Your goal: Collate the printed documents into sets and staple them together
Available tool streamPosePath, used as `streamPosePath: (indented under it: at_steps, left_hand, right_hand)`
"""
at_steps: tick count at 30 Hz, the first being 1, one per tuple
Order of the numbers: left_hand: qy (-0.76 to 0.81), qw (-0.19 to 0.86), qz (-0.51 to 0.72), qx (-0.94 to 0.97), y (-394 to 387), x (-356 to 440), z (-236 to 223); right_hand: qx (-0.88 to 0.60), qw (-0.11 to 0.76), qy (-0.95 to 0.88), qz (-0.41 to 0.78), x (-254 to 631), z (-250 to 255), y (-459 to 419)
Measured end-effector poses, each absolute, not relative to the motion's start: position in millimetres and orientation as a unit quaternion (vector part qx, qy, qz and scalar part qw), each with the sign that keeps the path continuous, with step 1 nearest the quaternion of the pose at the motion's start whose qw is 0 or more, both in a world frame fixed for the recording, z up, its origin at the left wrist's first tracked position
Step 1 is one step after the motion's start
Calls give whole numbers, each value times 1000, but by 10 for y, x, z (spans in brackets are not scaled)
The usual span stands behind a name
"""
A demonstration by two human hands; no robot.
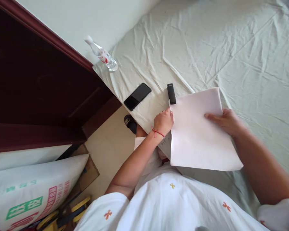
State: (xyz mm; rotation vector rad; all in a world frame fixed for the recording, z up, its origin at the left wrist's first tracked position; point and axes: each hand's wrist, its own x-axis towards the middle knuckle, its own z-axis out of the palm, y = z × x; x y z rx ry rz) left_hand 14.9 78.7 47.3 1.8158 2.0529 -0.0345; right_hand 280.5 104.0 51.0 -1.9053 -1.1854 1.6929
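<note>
White paper (199,138) overhangs the near edge of the cloth (260,86), one corner at a black object (171,93); the right hand (227,121) pinches it, fingers hidden beneath; the left hand (163,122) hides its fingertips, grip unclear

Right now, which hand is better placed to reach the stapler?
Likely the left hand: it's at the left edge of the paper, close to the stapler; the right hand holds the opposite edge, farther off.
</note>
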Motion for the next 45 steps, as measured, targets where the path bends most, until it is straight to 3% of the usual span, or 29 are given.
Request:
streamPosePath:
  at_steps: [9, 22, 24, 27, 32, 36, 45]
  left_hand:
    - [741, 117, -40, 660, 575, 154, 358]
    - [730, 104, -58, 673, 521, 163, 298]
    - [729, 101, -61, 675, 513, 165, 291]
    - [728, 106, -67, 674, 509, 168, 279]
    - [725, 107, -64, 678, 505, 166, 249]
    - [729, 96, -58, 675, 490, 171, 240]
    - [718, 100, -55, 686, 446, 149, 191]
  right_hand:
    - [-665, 161, -411, 602, 2799, 525, 1073]
    - [-648, 156, -499, 555, 2841, 399, 1088]
    - [-660, 148, -563, 475, 2826, 405, 1115]
    - [-673, 95, -689, 252, 2802, 450, 1191]
    - [-513, 38, -855, 66, 2617, 554, 1415]
    - [-415, 67, -903, 85, 2220, 492, 1624]
    - [-402, 159, -893, 127, 1767, 179, 1662]
